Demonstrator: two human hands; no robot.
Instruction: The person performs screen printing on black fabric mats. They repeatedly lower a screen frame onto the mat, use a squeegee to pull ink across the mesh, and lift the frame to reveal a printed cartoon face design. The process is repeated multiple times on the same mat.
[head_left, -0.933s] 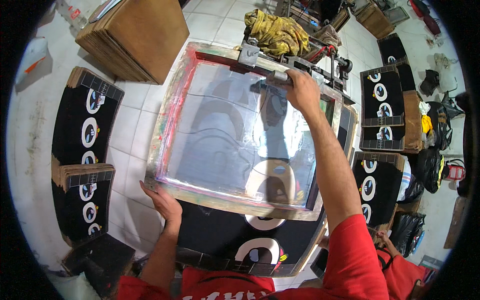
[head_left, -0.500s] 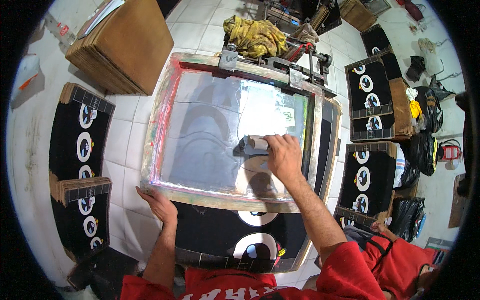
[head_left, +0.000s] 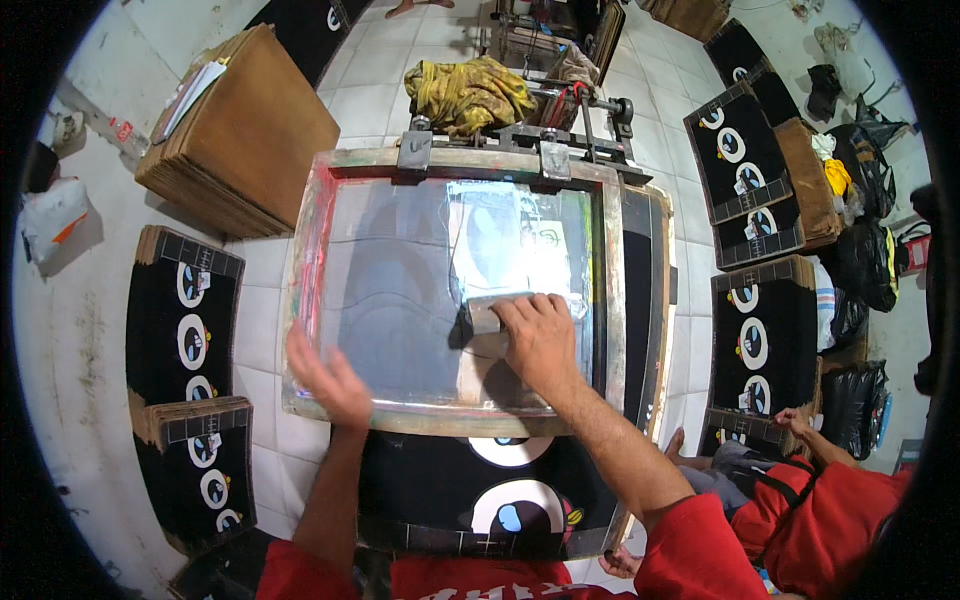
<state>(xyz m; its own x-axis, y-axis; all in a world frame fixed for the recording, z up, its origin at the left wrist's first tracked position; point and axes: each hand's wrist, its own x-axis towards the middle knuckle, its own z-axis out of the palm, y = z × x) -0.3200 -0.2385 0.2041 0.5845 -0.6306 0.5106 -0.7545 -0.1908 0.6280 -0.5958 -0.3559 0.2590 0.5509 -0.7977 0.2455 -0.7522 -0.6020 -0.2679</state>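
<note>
In front of me lies a wooden screen-printing frame (head_left: pixel 470 423) with a grey mesh (head_left: pixel 385 300) and a bright, pale patch at its upper right. My right hand (head_left: pixel 543 343) is closed on a squeegee (head_left: pixel 485 318) that stands on the mesh, right of the middle. Over the near left corner of the frame is my left hand (head_left: pixel 335 382), open and a little blurred, holding nothing; whether it touches the rim I cannot tell. Under the frame, a black panel (head_left: pixel 420 485) with white eye prints sticks out on the near side.
Metal clamps (head_left: pixel 414 152) grip the frame's far rim, behind which lies a stained yellow cloth (head_left: pixel 470 95). Brown boards (head_left: pixel 265 120) are stacked at far left. Printed black panels (head_left: pixel 165 340) stand on both sides. A co-worker in red (head_left: pixel 815 530) sits at right.
My left hand has left the frame's near left corner and risen over the left rim. My right hand keeps the squeegee at nearly the same place on the mesh. The whole view has shifted.
</note>
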